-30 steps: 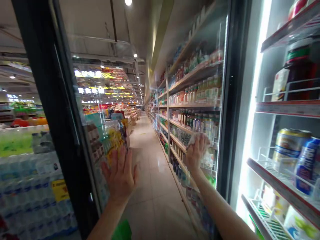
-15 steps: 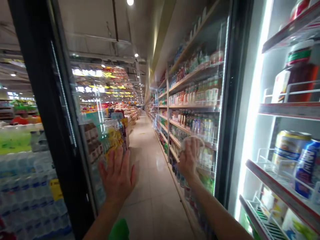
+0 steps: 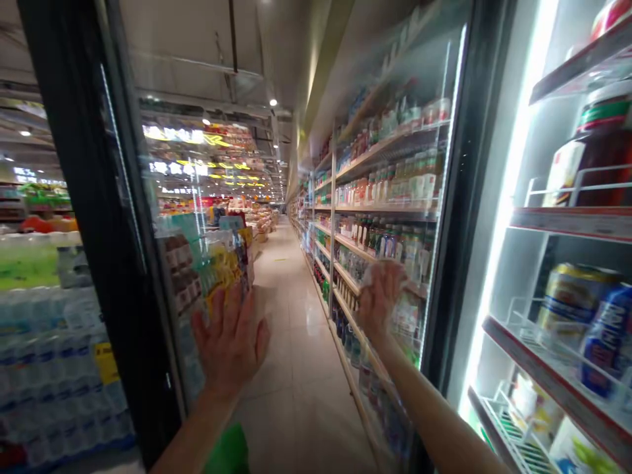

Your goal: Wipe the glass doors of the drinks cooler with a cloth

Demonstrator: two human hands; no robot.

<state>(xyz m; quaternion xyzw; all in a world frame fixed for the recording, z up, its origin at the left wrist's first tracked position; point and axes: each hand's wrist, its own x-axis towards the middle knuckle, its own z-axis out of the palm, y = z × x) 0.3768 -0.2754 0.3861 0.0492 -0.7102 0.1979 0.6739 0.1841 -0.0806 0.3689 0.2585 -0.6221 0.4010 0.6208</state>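
A glass cooler door [image 3: 291, 342] with a dark frame stands swung out in front of me. My left hand [image 3: 228, 342] lies flat against the glass at its left side, fingers spread, holding nothing. On the right part of the pane, my right hand [image 3: 379, 306] presses a pale cloth [image 3: 388, 270] to the glass. The cloth is bunched under the fingers and partly hidden, and motion blurs it.
Lit cooler shelves [image 3: 573, 220] with bottles and cans stand close on my right. Packs of bottled water [image 3: 54, 355] are stacked at left beyond the door frame [image 3: 99, 217]. A tiled aisle shows through the glass, with shelved drinks along it.
My right hand and the cloth have shifted slightly on the glass. The left hand keeps its place on the pane. The view has turned a little.
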